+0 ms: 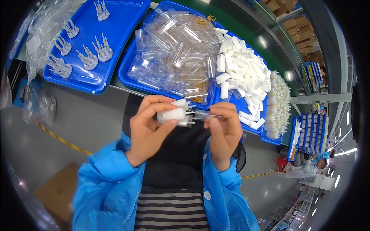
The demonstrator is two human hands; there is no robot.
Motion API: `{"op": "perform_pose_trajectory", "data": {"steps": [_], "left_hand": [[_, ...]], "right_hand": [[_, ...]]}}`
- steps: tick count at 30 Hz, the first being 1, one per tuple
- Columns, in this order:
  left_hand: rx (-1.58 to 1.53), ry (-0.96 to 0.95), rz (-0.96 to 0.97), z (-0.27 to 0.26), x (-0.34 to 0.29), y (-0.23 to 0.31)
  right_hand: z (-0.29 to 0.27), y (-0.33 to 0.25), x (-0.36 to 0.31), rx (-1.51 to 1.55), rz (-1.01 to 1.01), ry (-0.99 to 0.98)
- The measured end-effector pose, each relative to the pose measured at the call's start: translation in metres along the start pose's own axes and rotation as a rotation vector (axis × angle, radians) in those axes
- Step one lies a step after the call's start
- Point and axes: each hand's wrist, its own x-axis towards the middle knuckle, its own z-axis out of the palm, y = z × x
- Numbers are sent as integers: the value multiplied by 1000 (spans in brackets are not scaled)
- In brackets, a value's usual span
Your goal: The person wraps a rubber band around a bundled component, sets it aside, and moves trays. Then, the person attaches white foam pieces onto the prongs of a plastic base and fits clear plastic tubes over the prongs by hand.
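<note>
Hands raised together: left hand (148,125) fingers pinch white plug (172,114), right hand (223,129) grips clear sleeve (204,114).

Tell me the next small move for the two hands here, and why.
Probably slide the clear sleeve in the right hand further over the prongs of the white piece in the left hand: its mouth already meets them.

I'm seeing blue trays (83,79), white foam blocks (239,69), clear sleeves (173,54), blue coat sleeves (104,173), black-and-white striped shirt (173,211).
</note>
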Motion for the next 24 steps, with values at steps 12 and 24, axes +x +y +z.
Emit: {"op": "perform_pose_trajectory", "data": {"steps": [12,24], "left_hand": [[250,56,174,0,-3,4],[301,73,218,3,-2,1]], "right_hand": [[10,4,-8,197,71,62],[12,8,-9,154,53,47]]}}
